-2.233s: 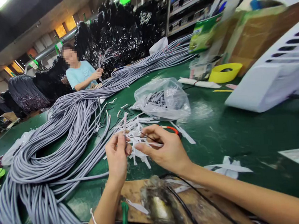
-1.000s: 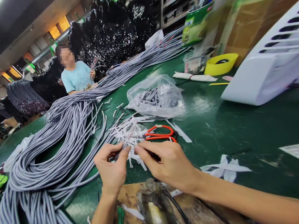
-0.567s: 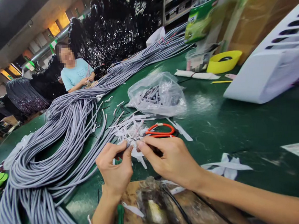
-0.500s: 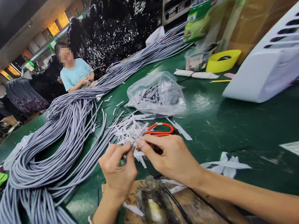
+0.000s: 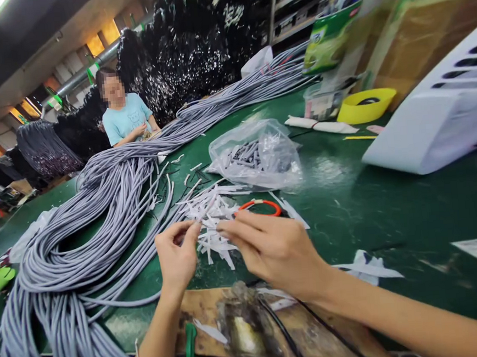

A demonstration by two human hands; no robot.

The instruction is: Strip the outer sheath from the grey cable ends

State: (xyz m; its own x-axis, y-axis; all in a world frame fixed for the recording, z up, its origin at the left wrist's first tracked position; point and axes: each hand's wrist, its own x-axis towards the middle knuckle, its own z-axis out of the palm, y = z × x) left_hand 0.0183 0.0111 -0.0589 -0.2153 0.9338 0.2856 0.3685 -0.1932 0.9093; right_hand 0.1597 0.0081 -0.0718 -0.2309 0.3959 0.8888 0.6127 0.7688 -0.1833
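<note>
My left hand [image 5: 177, 256] is closed in a pinch, thumb against forefinger, over the front of a pile of white paper-like strips [image 5: 214, 208]. Whatever its fingertips hold is too small to make out. To its right, my right hand [image 5: 275, 250] also has its fingers pressed together, the tips a short gap from the left ones; what they hold is hidden. Orange-red scissor handles [image 5: 265, 203] lie just behind the right hand. Grey cables [image 5: 133, 264] run beside the left hand, some ending near the strips.
A clear bag of small grey pieces [image 5: 257, 158] lies behind the strips. A wooden board [image 5: 205, 335] with a taped device [image 5: 248, 334] and black cords is in front. A yellow tape ring [image 5: 367, 107] and a white slotted holder [image 5: 420, 125] stand right. A person [image 5: 126, 113] sits across the table.
My hands have drawn apart: the fingertips, which met over the strips, now have a gap between them. The left hand has shifted slightly left. The view has tilted a little.
</note>
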